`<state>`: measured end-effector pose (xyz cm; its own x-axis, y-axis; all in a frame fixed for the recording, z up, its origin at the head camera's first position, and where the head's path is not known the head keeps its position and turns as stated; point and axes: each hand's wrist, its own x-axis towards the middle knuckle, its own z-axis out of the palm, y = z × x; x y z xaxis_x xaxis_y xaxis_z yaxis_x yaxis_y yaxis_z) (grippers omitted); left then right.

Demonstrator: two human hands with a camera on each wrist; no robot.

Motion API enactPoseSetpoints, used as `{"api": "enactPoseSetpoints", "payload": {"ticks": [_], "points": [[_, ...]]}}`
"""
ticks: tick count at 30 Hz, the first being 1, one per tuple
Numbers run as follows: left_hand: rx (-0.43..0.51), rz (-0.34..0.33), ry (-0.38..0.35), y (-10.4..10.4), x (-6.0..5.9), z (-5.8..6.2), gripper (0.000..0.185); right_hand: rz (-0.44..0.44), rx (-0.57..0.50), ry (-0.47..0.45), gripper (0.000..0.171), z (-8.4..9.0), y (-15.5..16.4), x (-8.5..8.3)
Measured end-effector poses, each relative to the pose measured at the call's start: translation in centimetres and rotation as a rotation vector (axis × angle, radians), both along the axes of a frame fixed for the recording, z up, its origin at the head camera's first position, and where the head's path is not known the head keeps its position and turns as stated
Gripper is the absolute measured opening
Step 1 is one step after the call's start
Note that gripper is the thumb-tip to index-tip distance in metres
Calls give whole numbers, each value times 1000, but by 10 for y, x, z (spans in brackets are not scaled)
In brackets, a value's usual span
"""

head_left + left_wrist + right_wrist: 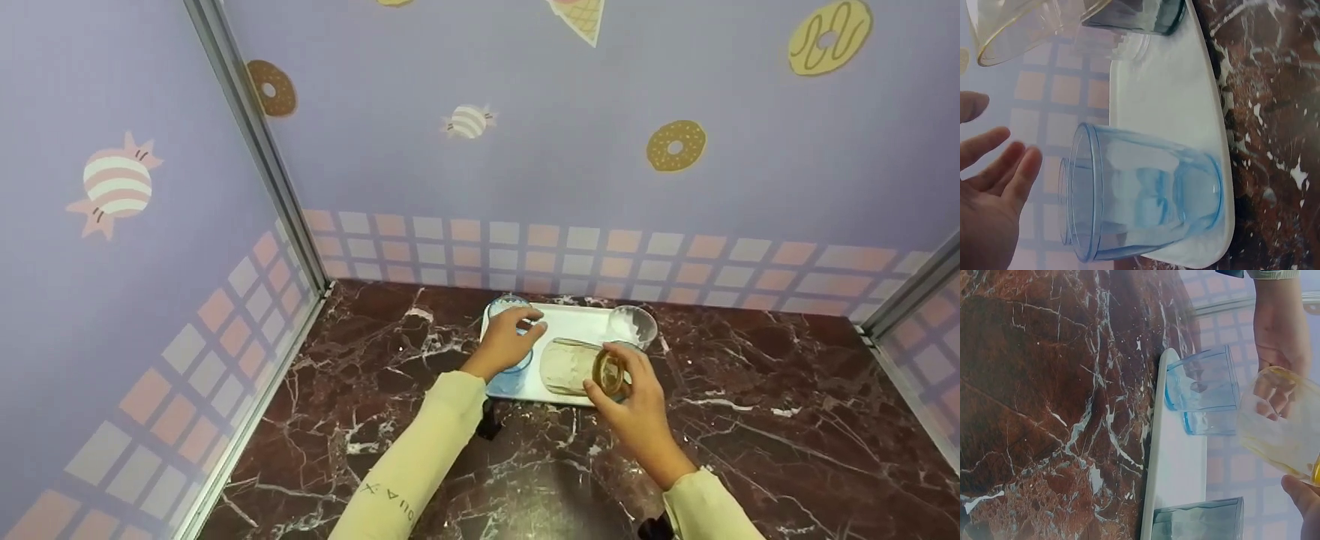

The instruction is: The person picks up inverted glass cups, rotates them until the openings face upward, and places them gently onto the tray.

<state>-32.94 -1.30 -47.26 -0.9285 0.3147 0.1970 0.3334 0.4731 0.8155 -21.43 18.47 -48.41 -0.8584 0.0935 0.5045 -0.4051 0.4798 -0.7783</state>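
My right hand (637, 397) grips a clear, yellow-tinted cup (1283, 424) around its amber base. The cup lies nearly sideways above a white tray (574, 319), its mouth turned toward the left hand. My left hand (510, 341) hovers over the left end of the tray with loosely bent fingers and holds nothing. Below it stand two light-blue see-through cups, a near blue cup (1145, 197) and a far blue cup (1210, 423), both upright on the tray. In the left wrist view the fingers are apart from the near cup's rim.
A colourless clear cup (636, 327) stands at the tray's far right corner. A grey-green cup (1199, 521) is at the right end, mostly hidden by my right hand in the head view. The dark red marble table (405, 360) meets a purple patterned wall (555, 180) behind.
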Motion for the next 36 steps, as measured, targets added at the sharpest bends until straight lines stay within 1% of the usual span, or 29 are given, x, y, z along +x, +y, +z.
{"api": "enactPoseSetpoints", "payload": {"ticks": [2,6,9,14,16,18,21,23,25,27,31,33,36], "points": [[67,-42,-88,1,0,0,30,-8,-1,9,55,0,-1,0],[207,-143,-309,0,2,2,32,-27,13,32,56,-1,-2,1],[271,-200,-448,-2,4,5,37,-41,4,53,57,4,-5,5],[346,-286,-620,-3,6,5,48,-38,-35,94,55,25,-14,19],[388,-323,-674,-4,8,4,51,-23,-47,103,54,30,-16,22],[442,-375,-720,-5,8,3,55,-9,-62,98,54,32,-16,24],[503,-460,-752,-6,8,1,57,14,-106,80,53,31,-16,24],[529,-498,-755,-7,8,-1,56,29,-138,66,53,31,-15,24],[536,-502,-751,-8,8,-1,56,50,-164,53,54,30,-15,24],[536,-488,-747,-11,8,-2,57,73,-178,38,54,30,-15,24],[519,-470,-748,-12,8,-2,60,100,-173,8,55,31,-14,25],[514,-479,-734,-13,8,-1,59,100,-160,9,55,31,-14,26],[500,-491,-696,-14,7,0,56,96,-123,42,55,30,-13,26]]}}
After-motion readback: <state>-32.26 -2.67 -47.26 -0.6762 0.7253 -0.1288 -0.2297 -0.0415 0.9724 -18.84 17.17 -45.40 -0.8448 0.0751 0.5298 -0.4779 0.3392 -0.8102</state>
